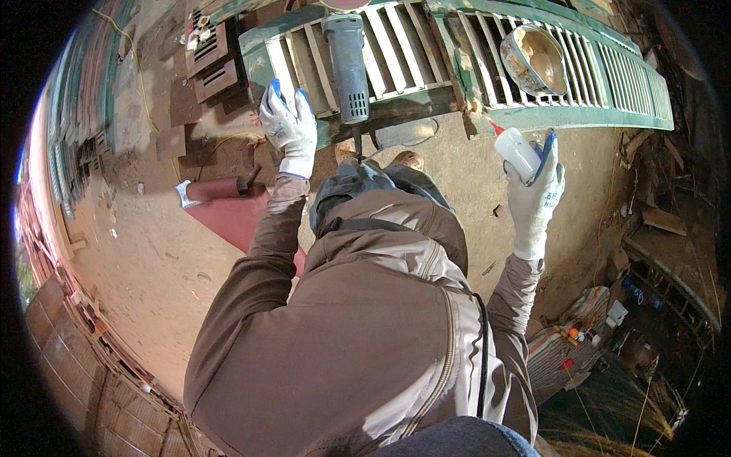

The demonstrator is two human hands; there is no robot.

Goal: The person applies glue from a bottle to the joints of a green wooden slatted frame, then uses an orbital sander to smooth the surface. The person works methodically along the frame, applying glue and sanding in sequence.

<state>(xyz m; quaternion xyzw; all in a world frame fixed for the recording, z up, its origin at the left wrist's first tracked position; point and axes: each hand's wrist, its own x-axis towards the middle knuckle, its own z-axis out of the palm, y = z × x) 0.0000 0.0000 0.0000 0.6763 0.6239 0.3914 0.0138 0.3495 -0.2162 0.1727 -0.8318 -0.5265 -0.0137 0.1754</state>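
Observation:
My right hand (535,196), in a white glove with blue fingertips, grips a white plastic squeeze bottle (519,154). The bottle's red nozzle points up and left toward the near edge of a green slatted wooden panel (556,118). My left hand (292,129), gloved the same way, is raised with fingers apart and nothing in it, next to the panel's left part. I cannot tell whether it touches the wood. Between my hands, a dark grey power tool (349,72) lies across the slats with its cord hanging toward me.
A round tin (533,61) smeared with tan paste rests on the slats at right. Left of my legs, a partly rolled dark-red sheet (228,206) lies on the floor. Brown slatted pieces (213,65) are at the upper left. Striped cloth (567,343) and clutter lie at lower right.

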